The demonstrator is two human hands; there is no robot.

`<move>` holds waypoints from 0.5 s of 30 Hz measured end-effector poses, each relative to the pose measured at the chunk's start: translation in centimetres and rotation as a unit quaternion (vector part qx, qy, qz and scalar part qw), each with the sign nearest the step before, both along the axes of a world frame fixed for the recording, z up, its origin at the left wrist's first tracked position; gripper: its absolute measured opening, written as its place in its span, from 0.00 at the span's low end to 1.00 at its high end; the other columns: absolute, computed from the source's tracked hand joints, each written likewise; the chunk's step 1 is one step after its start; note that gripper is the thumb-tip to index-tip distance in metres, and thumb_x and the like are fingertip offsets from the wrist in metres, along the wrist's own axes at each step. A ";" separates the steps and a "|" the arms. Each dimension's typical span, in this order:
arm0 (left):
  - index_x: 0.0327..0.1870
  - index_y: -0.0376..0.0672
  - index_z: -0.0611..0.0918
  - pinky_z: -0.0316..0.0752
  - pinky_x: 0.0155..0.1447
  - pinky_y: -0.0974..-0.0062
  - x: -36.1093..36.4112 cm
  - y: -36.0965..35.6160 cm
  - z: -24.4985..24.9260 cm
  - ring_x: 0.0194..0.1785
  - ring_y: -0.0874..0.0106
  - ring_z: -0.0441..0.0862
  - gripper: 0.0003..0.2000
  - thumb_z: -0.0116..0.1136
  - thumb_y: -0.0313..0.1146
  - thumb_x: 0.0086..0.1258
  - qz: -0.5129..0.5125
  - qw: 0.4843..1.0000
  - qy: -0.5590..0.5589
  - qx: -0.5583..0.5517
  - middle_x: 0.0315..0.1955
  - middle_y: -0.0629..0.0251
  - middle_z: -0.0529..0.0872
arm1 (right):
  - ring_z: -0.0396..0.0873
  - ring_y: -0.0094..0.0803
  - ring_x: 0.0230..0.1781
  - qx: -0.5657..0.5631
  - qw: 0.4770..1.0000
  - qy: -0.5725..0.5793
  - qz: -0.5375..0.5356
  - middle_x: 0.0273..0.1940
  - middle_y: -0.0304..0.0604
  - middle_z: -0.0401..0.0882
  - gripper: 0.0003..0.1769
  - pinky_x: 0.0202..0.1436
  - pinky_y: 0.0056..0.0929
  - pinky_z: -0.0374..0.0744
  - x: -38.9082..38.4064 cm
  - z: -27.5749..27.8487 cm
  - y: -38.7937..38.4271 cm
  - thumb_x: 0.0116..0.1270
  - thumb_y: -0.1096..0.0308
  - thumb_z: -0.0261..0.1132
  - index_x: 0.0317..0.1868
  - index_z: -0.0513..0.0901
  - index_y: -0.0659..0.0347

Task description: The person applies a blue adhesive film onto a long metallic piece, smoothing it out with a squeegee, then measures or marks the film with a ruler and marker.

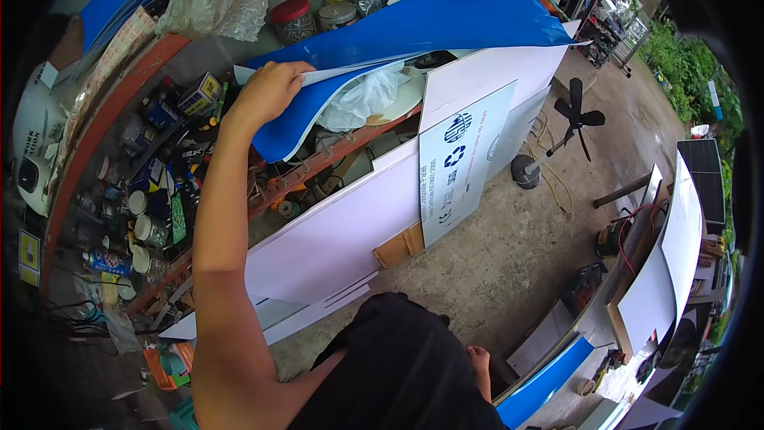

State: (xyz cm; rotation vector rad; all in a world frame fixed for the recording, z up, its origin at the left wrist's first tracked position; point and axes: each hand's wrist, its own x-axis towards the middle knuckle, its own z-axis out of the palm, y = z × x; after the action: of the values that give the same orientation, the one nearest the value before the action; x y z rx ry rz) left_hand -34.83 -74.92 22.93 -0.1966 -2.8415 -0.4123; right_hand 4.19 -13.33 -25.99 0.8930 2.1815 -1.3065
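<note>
My left hand (270,94) is closed on the near edge of a large, thin blue sheet (446,22) with a white underside. The sheet lies bent over a cluttered shelf and curls near my fingers. Under its raised edge shows a crumpled clear plastic bag (368,95). Low beside my dark clothing, my right hand (478,360) is small in view with its fingers curled; I see nothing in it. Just right of it lies a blue panel (545,382) on a workbench.
White panels (334,251), one with a printed label (465,163), lean against the rusty red shelf frame (334,155). Cans and jars (150,229) crowd the shelf. A black fan (578,115) stands on the concrete floor (477,271). White sheets (664,259) stand at right.
</note>
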 end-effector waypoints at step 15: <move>0.59 0.35 0.85 0.78 0.66 0.63 8.1 15.9 -8.4 0.57 0.56 0.87 0.15 0.61 0.22 0.72 -0.179 0.962 -0.105 0.177 0.53 0.50 0.90 | 0.89 0.30 0.29 0.074 0.996 -0.042 0.022 0.29 0.44 0.90 0.14 0.35 0.32 0.85 2.8 -2.9 0.2 0.72 0.61 0.67 0.42 0.90 0.66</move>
State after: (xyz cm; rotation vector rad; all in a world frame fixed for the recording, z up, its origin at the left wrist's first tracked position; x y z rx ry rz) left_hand -26.69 -58.98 14.52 -0.6317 -2.8657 -1.0643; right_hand 6.97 -13.09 -28.88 0.9337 2.2415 -1.0779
